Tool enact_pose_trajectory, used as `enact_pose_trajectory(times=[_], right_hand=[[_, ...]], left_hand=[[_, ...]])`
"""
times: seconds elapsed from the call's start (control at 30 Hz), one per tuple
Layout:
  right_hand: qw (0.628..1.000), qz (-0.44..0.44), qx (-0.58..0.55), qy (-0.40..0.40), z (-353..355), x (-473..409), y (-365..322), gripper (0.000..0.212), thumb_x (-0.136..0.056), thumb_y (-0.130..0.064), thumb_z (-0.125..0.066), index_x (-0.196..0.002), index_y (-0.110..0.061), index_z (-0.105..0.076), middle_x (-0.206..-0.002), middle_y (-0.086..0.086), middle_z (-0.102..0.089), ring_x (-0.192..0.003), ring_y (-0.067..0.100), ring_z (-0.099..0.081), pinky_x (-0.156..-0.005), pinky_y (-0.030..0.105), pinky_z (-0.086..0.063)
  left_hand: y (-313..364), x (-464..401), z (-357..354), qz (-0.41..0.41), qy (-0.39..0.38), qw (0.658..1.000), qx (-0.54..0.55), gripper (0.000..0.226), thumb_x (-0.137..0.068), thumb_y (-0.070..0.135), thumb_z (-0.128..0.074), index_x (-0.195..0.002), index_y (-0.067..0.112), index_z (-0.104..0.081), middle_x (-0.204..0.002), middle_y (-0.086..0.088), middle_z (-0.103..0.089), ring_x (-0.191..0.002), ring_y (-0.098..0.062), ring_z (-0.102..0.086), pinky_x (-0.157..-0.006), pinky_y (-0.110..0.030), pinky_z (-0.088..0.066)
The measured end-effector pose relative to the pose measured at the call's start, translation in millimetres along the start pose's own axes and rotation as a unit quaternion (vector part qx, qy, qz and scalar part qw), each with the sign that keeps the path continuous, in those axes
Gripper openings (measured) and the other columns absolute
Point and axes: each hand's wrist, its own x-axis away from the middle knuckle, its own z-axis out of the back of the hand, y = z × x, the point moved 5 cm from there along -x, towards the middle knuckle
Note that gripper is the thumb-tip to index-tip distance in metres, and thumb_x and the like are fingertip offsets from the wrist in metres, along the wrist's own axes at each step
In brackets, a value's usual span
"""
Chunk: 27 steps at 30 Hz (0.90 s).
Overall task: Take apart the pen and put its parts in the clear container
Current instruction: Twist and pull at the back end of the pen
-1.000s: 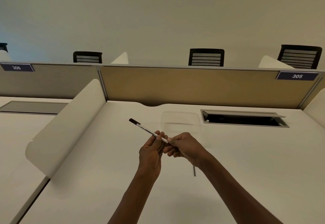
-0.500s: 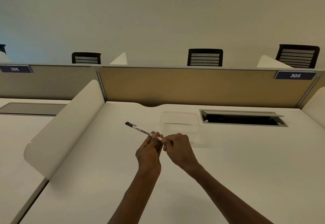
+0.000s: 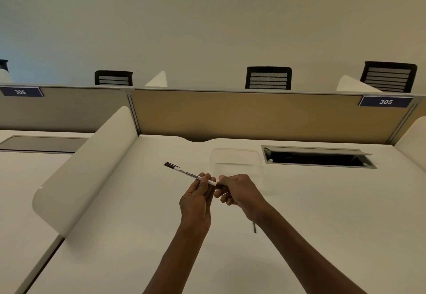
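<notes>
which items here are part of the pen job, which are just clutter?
In the job:
pen
clear container
left hand
right hand
thin dark rod on desk, possibly a pen part

Just there:
open cable hatch
305 sign
chairs

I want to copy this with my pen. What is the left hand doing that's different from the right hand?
The left hand grips the white middle of the pen; the right hand pinches its near end. The left hand stands upright with fingertips up, while the right hand lies turned sideways. The left hand is farther from the clear container; the right hand is just in front of it. Both hold the same pen above the desk.
</notes>
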Motion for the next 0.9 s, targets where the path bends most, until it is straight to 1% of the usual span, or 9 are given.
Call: enact_pose_trajectory(times=[0.1, 0.2, 0.3, 0.4, 0.57, 0.63, 0.7, 0.83, 0.9], right_hand=[[1.000, -0.002, 0.009, -0.005, 0.2, 0.9, 2.7, 0.036, -0.096, -0.032, -0.055, -0.079, -0.008, -0.075, -0.067, 0.009, -0.073, -0.051, 0.012, -0.060, -0.050, 0.021, -0.046], [1.000, 0.028, -0.003, -0.007, -0.3, 4.1, 2.4, 0.033, -0.096, -0.028, -0.057, -0.080, -0.005, -0.076, -0.065, 0.008, -0.071, -0.052, 0.010, -0.059, -0.050, 0.020, -0.046], [0.997, 0.067, 0.019, 0.011, -0.5, 6.5, -0.4, 0.025, -0.094, -0.021, -0.060, -0.079, -0.010, -0.076, -0.067, 0.009, -0.072, -0.053, 0.010, -0.060, -0.051, 0.020, -0.047], [0.991, 0.110, 0.062, 0.048, 0.7, 7.2, -2.3, 0.016, -0.090, -0.015, -0.066, -0.078, -0.018, -0.076, -0.066, 0.003, -0.073, -0.054, 0.008, -0.064, -0.053, 0.018, -0.049], [0.981, 0.153, 0.089, 0.085, 2.6, 6.5, 0.1, 0.008, -0.084, -0.011, -0.072, -0.088, -0.014, -0.078, -0.070, -0.002, -0.073, -0.062, 0.011, -0.068, -0.058, 0.016, -0.053], [0.982, 0.150, 0.083, 0.082, 3.1, 6.0, 1.4, 0.009, -0.084, -0.014, -0.072, -0.093, -0.014, -0.077, -0.074, -0.001, -0.074, -0.064, 0.013, -0.069, -0.061, 0.018, -0.055], [0.989, 0.122, 0.041, 0.078, 3.7, 6.4, 3.3, 0.012, -0.088, -0.022, -0.069, -0.094, -0.014, -0.075, -0.076, 0.001, -0.075, -0.066, 0.015, -0.070, -0.060, 0.020, -0.056], [0.995, 0.046, -0.002, 0.087, 6.6, 7.0, 8.0, 0.034, -0.098, -0.035, -0.052, -0.087, -0.011, -0.073, -0.074, 0.007, -0.075, -0.060, 0.017, -0.069, -0.056, 0.022, -0.053], [0.996, 0.032, -0.008, 0.080, 7.0, 8.0, 9.6, 0.039, -0.099, -0.036, -0.050, -0.086, -0.006, -0.072, -0.073, 0.011, -0.075, -0.058, 0.016, -0.067, -0.054, 0.024, -0.051]], left_hand=[[-2.6, 0.0, -0.6, 0.005, -0.005, 1.000, 0.006, 0.023, -0.094, 0.006, -0.055, -0.114, 0.001, -0.065, -0.104, -0.017, -0.071, -0.093, -0.025, -0.069, -0.092, -0.040, -0.051], [-4.7, -0.2, 0.1, 0.007, 0.000, 1.000, 0.008, 0.024, -0.094, 0.005, -0.056, -0.116, -0.001, -0.064, -0.108, -0.019, -0.069, -0.097, -0.028, -0.067, -0.097, -0.043, -0.049], [-4.3, 0.7, 0.9, 0.004, 0.006, 1.000, -0.003, 0.021, -0.093, 0.007, -0.057, -0.111, 0.002, -0.066, -0.106, -0.016, -0.071, -0.094, -0.026, -0.069, -0.095, -0.041, -0.050], [-3.7, 0.7, 1.8, 0.006, 0.012, 1.000, 0.006, 0.017, -0.092, 0.008, -0.059, -0.107, 0.006, -0.067, -0.102, -0.012, -0.073, -0.094, -0.024, -0.070, -0.091, -0.040, -0.052], [-3.7, -0.1, 1.9, 0.013, 0.010, 1.000, 0.014, 0.017, -0.091, 0.009, -0.059, -0.106, 0.006, -0.068, -0.096, -0.010, -0.076, -0.091, -0.023, -0.072, -0.089, -0.037, -0.053], [-3.8, -0.3, 1.0, 0.015, 0.006, 1.000, 0.013, 0.015, -0.092, 0.010, -0.059, -0.102, 0.008, -0.069, -0.094, -0.008, -0.077, -0.088, -0.021, -0.073, -0.087, -0.036, -0.054], [-4.4, -0.6, 0.2, 0.018, 0.006, 1.000, 0.014, 0.016, -0.093, 0.011, -0.058, -0.104, 0.008, -0.068, -0.097, -0.009, -0.076, -0.090, -0.021, -0.073, -0.087, -0.035, -0.054], [-5.3, -0.1, -1.6, 0.021, 0.009, 0.999, 0.031, 0.017, -0.093, 0.011, -0.059, -0.107, 0.007, -0.067, -0.103, -0.009, -0.074, -0.094, -0.019, -0.072, -0.082, -0.029, -0.056], [-5.1, 0.7, -2.1, 0.023, 0.005, 0.999, 0.039, 0.016, -0.093, 0.010, -0.058, -0.106, 0.007, -0.067, -0.101, -0.008, -0.075, -0.091, -0.017, -0.073, -0.078, -0.027, -0.057]])
